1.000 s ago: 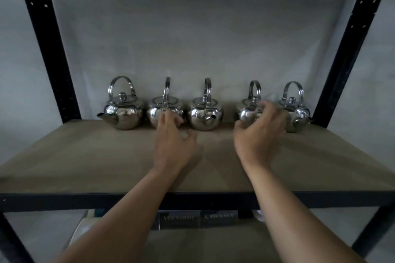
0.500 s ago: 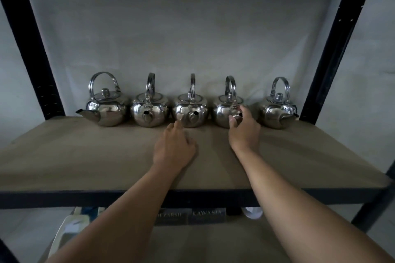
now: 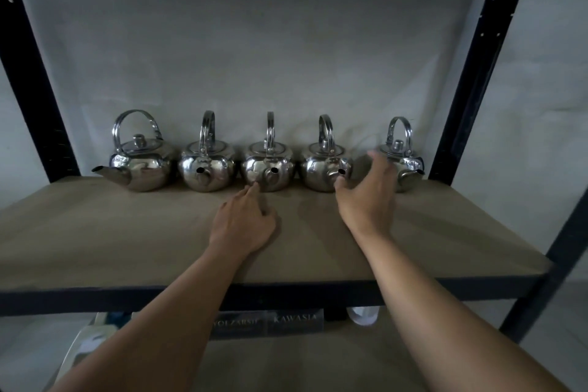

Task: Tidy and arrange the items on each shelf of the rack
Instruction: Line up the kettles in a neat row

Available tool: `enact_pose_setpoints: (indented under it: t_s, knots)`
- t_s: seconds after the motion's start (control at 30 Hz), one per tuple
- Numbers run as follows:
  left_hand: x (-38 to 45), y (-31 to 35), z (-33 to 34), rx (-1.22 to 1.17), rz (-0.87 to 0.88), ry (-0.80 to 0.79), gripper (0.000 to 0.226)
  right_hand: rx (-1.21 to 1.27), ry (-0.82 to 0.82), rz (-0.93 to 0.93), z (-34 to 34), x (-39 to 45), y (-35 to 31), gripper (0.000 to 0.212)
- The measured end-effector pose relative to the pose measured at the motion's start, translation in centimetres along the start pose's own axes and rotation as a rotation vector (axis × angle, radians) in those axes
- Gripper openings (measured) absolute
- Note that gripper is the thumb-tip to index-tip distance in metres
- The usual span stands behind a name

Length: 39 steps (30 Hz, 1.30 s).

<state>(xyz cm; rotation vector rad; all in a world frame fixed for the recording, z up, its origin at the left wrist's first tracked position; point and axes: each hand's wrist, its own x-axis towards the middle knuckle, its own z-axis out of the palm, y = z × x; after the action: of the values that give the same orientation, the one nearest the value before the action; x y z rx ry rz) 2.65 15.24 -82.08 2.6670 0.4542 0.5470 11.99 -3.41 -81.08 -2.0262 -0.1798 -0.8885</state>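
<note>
Five steel kettles (image 3: 267,165) are standing in a row along the shelf's (image 3: 127,232) back edge, the leftmost spout pointing left, the three middle spouts facing forward, the rightmost partly hidden. The right hand (image 3: 369,197) is blurring, fingers spread, between the fourth kettle (image 3: 321,172) and the fifth kettle (image 3: 404,162). The left hand (image 3: 243,223) is lying loosely on the shelf, a fingertip touching the middle kettle; the labels (image 3: 267,321) below are hard to read.

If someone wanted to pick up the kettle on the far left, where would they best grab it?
Probably by the arched handle of the far-left kettle, reaching down from above. It stands upright over the lid, with open space under the arch for fingers. The round, shiny body looks slippery, and the spout juts out to the left.
</note>
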Motion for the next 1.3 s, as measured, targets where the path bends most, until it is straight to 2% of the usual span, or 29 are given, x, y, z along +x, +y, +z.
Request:
enact_pose_setpoints:
  t_s: [0.07,0.1,0.17,0.23,0.33,0.47,0.6,0.73,0.8,0.97,1.13,1.3]
  knots:
    - [-0.2,0.3,0.1,0.018,0.014,0.03,0.051,-0.08,0.234,-0.049,-1.9,1.1,1.5,0.061]
    - [-0.3,0.4,0.1,0.023,0.018,0.036,0.045,-0.104,0.294,-0.019,-2.6,1.9,2.5,0.062]
    - [-0.4,0.7,0.0,0.033,0.014,0.036,0.04,-0.153,0.226,0.131,-3.7,3.2,4.2,0.072]
    - [-0.4,0.7,0.0,0.046,0.015,0.036,0.034,-0.143,0.04,0.275,-3.8,4.1,5.6,0.083]
    - [-0.4,0.8,0.0,0.045,0.02,0.032,0.035,0.015,-0.112,0.326,-3.1,4.5,6.3,0.066]
    - [-0.8,1.2,-0.2,-0.011,0.06,0.093,0.044,0.0,-0.044,0.279,-2.2,4.3,6.3,0.033]
    - [-0.5,4.5,1.3,-0.299,0.125,0.147,0.04,-0.029,-0.032,0.214,-1.6,4.2,6.7,0.019]
    - [1.0,9.9,3.8,-0.378,0.149,0.091,0.056,-0.047,-0.046,0.141,-0.9,4.2,7.3,0.017]
    - [1.9,11.0,4.8,-0.352,0.126,0.129,0.058,-0.066,-0.065,0.117,-0.6,4.0,7.4,0.019]
    - [3.2,10.6,6.1,-0.218,0.115,0.245,0.042,-0.107,-0.052,0.083,-0.2,4.0,7.7,0.02]
    - [3.3,11.1,6.4,-0.173,0.148,0.292,0.047,-0.113,-0.049,0.064,-0.3,3.8,7.6,0.022]
    - [3.4,10.6,6.5,-0.194,0.121,0.355,0.035,-0.101,-0.06,0.044,-0.1,3.8,7.9,0.022]
